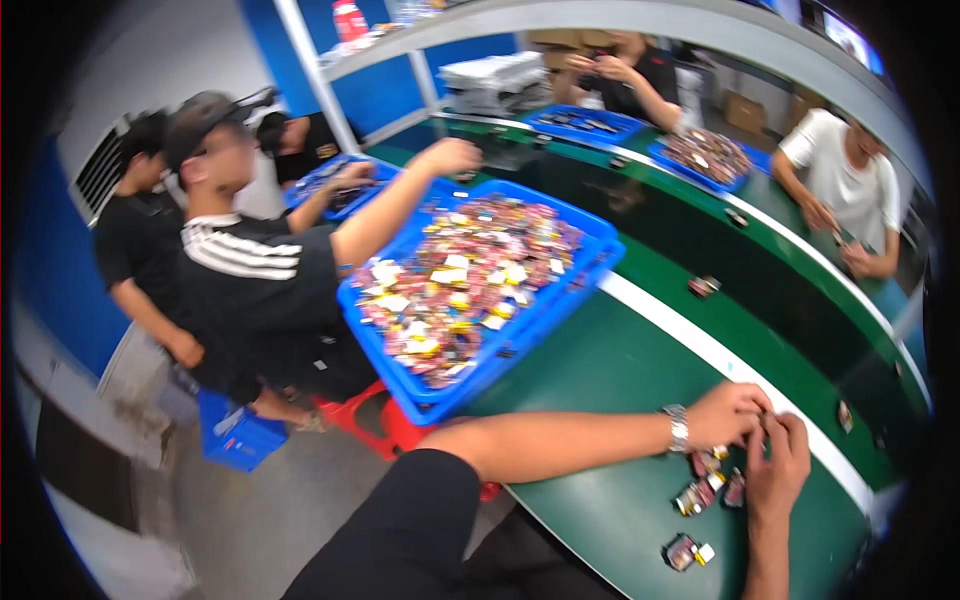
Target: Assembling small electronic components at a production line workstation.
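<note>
My left hand [728, 413], with a metal watch [678, 428] on its wrist, reaches over the green table. Its fingers are closed and meet those of my right hand [779, 466], also closed. Whatever they pinch between them is hidden by the fingers. Just below and beside the hands lie several small dark-and-pink parts with yellow and white tabs [692, 497]. One more such part [685, 552] lies apart, nearer the table's front edge.
A blue tray [612, 245] heaped with similar parts stands left of my arm. Beyond a white rail [690, 325], a dark conveyor belt [650, 235] carries scattered parts. A co-worker [250, 260] reaches over the tray; others sit across the belt. A red stool [355, 425] stands below.
</note>
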Demonstrator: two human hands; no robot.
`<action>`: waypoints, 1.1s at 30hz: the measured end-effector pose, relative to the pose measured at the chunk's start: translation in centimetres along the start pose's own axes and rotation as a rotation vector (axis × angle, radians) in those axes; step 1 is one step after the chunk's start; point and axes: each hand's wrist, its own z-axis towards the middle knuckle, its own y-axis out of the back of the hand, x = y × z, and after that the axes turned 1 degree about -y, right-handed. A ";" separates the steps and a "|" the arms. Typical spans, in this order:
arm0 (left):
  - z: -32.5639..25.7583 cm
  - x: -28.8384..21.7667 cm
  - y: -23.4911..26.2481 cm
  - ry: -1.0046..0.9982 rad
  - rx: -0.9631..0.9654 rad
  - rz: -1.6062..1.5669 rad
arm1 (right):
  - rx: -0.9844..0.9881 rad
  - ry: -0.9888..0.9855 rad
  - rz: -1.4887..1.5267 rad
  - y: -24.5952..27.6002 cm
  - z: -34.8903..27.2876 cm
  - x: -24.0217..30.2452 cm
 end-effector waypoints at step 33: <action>9.1 -3.1 3.7 -0.049 -0.269 0.471 | -0.207 -0.994 -0.541 5.4 -0.3 -30.2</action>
